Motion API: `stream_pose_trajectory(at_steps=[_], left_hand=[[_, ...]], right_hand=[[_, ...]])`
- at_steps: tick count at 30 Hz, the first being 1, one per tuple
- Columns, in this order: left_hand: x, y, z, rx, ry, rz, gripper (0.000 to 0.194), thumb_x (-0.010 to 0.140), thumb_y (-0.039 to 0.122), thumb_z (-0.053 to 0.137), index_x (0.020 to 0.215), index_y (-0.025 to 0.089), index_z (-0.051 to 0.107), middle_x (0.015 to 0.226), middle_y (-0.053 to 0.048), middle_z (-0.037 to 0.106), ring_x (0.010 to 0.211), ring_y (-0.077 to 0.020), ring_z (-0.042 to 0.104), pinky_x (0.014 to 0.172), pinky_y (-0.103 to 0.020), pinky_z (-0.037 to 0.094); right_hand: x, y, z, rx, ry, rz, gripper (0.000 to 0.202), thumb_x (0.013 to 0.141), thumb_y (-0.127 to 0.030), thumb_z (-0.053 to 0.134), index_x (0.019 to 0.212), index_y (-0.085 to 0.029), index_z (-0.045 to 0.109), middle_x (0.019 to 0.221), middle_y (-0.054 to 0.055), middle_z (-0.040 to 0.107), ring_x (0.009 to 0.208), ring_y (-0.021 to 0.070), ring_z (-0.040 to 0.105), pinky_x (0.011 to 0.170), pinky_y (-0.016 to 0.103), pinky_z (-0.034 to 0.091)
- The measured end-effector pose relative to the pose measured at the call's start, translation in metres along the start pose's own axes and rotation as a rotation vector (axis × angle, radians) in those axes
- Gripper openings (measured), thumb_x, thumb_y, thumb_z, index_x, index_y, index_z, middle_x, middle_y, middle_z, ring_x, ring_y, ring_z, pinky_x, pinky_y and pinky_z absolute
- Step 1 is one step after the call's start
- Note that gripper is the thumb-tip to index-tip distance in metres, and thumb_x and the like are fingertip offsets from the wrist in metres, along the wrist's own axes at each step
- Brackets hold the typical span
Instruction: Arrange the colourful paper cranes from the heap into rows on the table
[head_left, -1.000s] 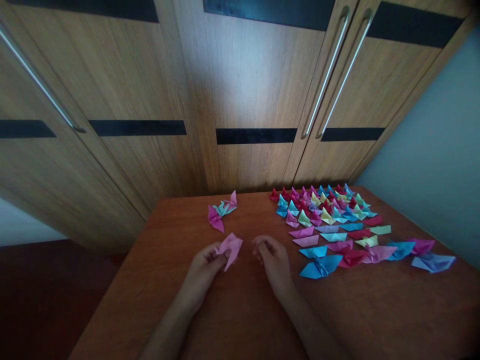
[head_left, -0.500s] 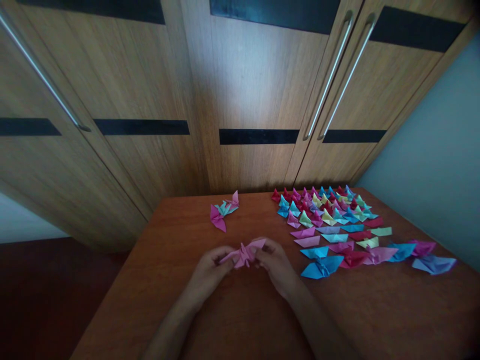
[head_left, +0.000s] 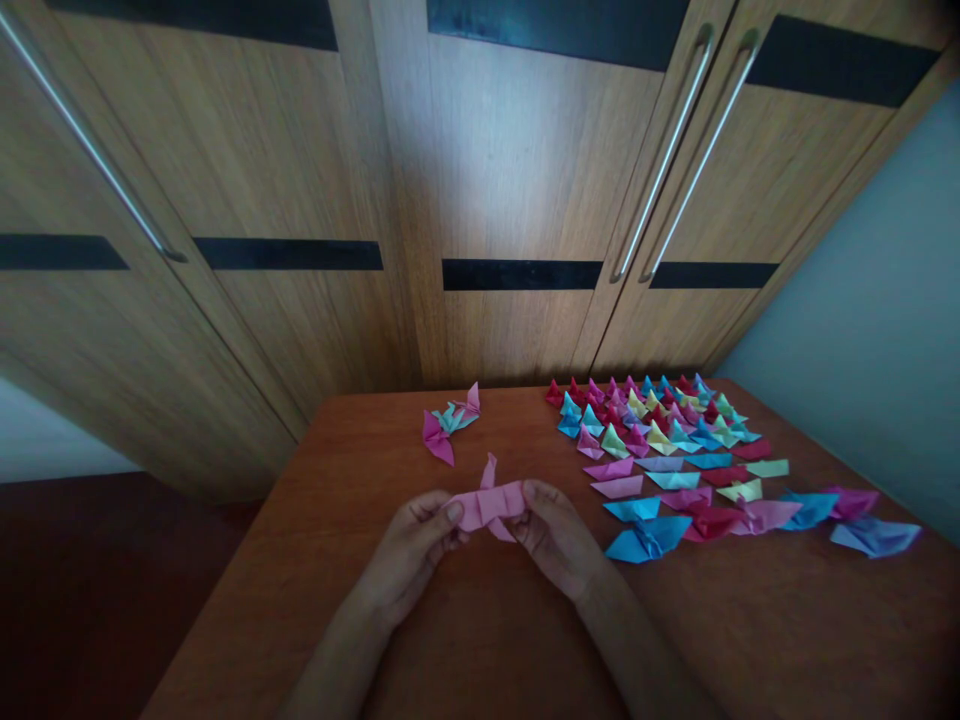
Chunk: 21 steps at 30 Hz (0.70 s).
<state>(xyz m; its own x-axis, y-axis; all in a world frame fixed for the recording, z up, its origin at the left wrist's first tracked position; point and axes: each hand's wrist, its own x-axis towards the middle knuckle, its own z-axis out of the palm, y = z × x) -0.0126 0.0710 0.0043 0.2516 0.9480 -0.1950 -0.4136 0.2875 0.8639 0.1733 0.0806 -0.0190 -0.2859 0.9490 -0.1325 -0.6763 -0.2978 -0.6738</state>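
Observation:
A pink origami crane is stretched between my two hands above the table. Its middle shows as a creased flat band, with one narrow point rising at the top and another sticking out below. My left hand pinches the left end between thumb and fingers. On the opposite end, my right hand has its thumb and fingers closed round the paper. Both outer tips of the folded paper are hidden by the fingers.
Beyond my hands lies a small cluster of pink and light-blue folded paper. Rows of coloured paper boats fill the back right of the brown table. Nearer sit larger folded pieces, including a blue one. Wooden cabinet doors stand behind.
The pink crane has been turned and spread, so a flat band and two opposite points now show instead of the bunched middle. Both hands still hold its ends.

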Motion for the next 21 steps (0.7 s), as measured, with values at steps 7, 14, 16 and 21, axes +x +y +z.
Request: stream_pose_trajectory(at_steps=[7,14,16,21], left_hand=[[0.0032,0.0004,-0.0034,-0.032,0.026,-0.012,0.017,0.073,0.029,0.076,0.072,0.013,0.070,0.065,0.000,0.065,0.057,-0.0063,0.055,0.058,-0.016,0.047],[0.0033,0.0064,-0.0038,-0.036,0.070,-0.102,0.020,0.073,0.033,0.075,0.078,0.014,0.070,0.072,-0.005,0.072,0.065,-0.0115,0.065,0.059,-0.017,0.048],[0.0039,0.0052,-0.0033,0.006,0.079,-0.111,0.020,0.074,0.033,0.074,0.080,0.015,0.070,0.073,-0.006,0.073,0.066,-0.0122,0.066,0.058,-0.017,0.047],[0.0079,-0.0017,-0.0020,0.160,0.200,-0.087,0.023,0.075,0.036,0.071,0.084,0.015,0.071,0.076,-0.006,0.074,0.069,-0.0134,0.067,0.060,-0.018,0.046]], right_hand=[[0.0031,-0.0038,-0.0006,-0.063,0.147,0.020,0.028,0.070,-0.041,0.076,0.071,-0.015,0.066,0.062,-0.002,0.062,0.053,0.0071,0.052,0.053,0.019,0.040],[0.0090,-0.0009,-0.0058,-0.264,0.290,-0.032,0.038,0.067,-0.053,0.073,0.066,-0.016,0.062,0.062,-0.001,0.062,0.056,0.0095,0.056,0.052,0.019,0.039],[0.0098,0.0002,-0.0068,-0.391,0.307,-0.081,0.039,0.072,-0.055,0.067,0.068,-0.016,0.061,0.062,0.000,0.062,0.057,0.0108,0.056,0.053,0.020,0.040],[0.0023,-0.0064,-0.0031,-0.791,0.494,-0.498,0.036,0.082,-0.051,0.055,0.097,-0.019,0.062,0.089,0.006,0.067,0.079,0.0191,0.060,0.064,0.028,0.047]])
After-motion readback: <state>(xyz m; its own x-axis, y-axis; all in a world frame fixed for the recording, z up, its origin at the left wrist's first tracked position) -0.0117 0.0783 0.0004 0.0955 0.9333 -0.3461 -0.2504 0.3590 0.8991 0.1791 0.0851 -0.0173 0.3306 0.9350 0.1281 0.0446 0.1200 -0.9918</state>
